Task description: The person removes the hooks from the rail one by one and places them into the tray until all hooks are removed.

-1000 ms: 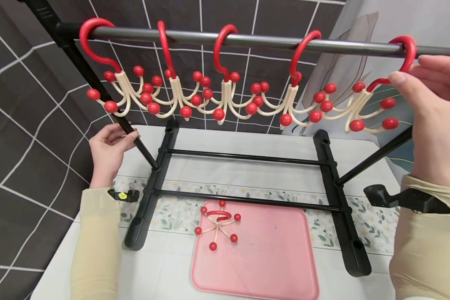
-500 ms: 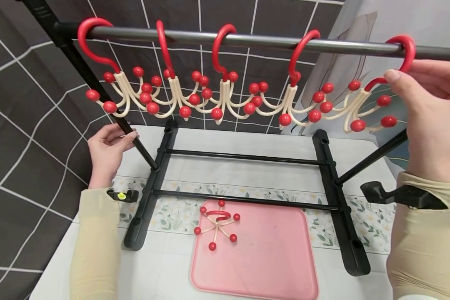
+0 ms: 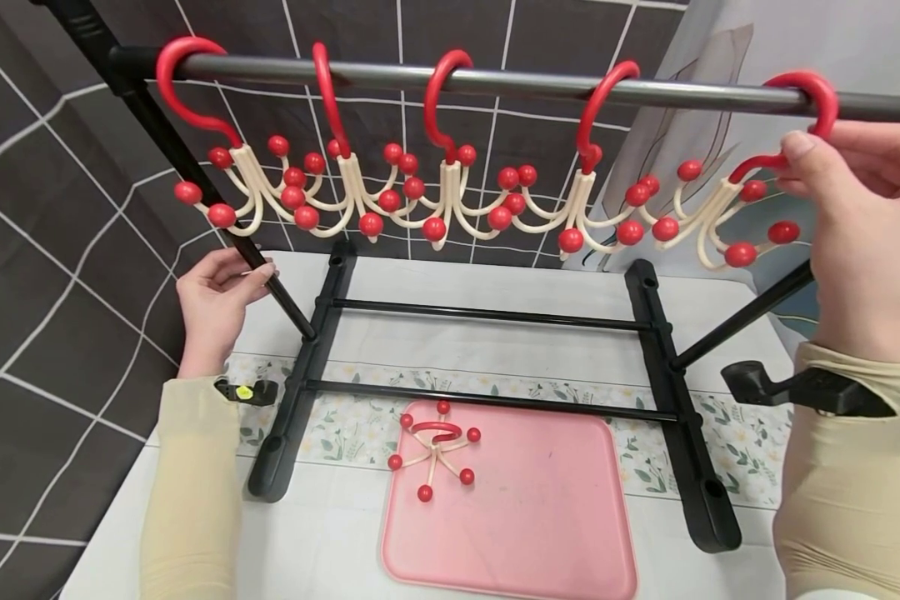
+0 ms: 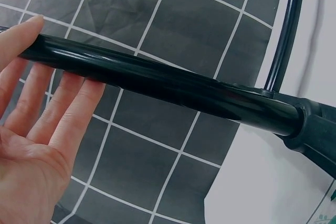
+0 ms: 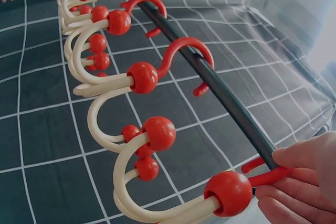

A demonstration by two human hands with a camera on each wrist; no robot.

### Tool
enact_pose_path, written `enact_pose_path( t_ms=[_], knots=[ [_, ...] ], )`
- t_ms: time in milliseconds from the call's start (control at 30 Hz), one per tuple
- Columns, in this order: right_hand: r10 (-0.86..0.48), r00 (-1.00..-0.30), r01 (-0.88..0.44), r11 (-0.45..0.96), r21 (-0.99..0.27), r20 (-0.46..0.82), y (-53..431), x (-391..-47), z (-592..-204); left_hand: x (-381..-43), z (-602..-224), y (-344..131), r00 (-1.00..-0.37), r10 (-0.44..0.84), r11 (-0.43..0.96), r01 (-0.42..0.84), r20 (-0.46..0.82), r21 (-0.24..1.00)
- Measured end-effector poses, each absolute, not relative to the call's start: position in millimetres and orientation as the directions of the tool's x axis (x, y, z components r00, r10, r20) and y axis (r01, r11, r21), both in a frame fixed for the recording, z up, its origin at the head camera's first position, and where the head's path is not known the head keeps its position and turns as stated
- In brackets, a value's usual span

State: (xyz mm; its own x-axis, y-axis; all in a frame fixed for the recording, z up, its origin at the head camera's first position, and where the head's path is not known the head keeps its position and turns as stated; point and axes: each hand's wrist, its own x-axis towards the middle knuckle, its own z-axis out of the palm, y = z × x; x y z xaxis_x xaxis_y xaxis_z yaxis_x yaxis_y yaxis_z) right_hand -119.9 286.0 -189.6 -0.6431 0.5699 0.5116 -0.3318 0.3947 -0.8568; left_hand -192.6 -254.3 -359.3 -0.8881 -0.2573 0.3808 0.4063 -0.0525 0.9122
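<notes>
My right hand (image 3: pixel 870 225) pinches the red hook of the rightmost multi-arm hanger (image 3: pixel 708 215), which has cream arms tipped with red balls. That hook loops over the black rack's top bar (image 3: pixel 525 82), and the right wrist view shows the thumb and fingers (image 5: pixel 299 187) at the hook beside the bar. Several matching hangers (image 3: pixel 450 187) hang in a row to its left. With thumb and fingers, my left hand (image 3: pixel 213 308) holds the rack's left upright post (image 3: pixel 288 304); the left wrist view shows the fingers under this post (image 4: pixel 157 80).
Below the rack, a pink tray (image 3: pixel 540 517) lies on the white tablecloth (image 3: pixel 315 533). Another red-and-cream hanger (image 3: pixel 433 450) rests at its upper left. Black feet (image 3: pixel 682 417) and low crossbars (image 3: pixel 495 313) frame the base. A dark gridded cloth (image 3: pixel 67 250) covers the back and left.
The rightmost hanger has turned a little on the bar, its ball-tipped arms swinging round. My right hand has shifted slightly left, keeping its pinch. The left hand stays on the post.
</notes>
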Motion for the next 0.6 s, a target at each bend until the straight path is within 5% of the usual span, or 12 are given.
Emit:
enact_pose_path(
  t_ms=[600],
  knots=[
    [0.594,-0.620,-0.285,0.439,-0.852,0.513,293.9,-118.7,-184.4,-191.8,-357.5,-252.6,-0.885,-0.262,-0.040,0.408,0.384,0.912]
  ],
)
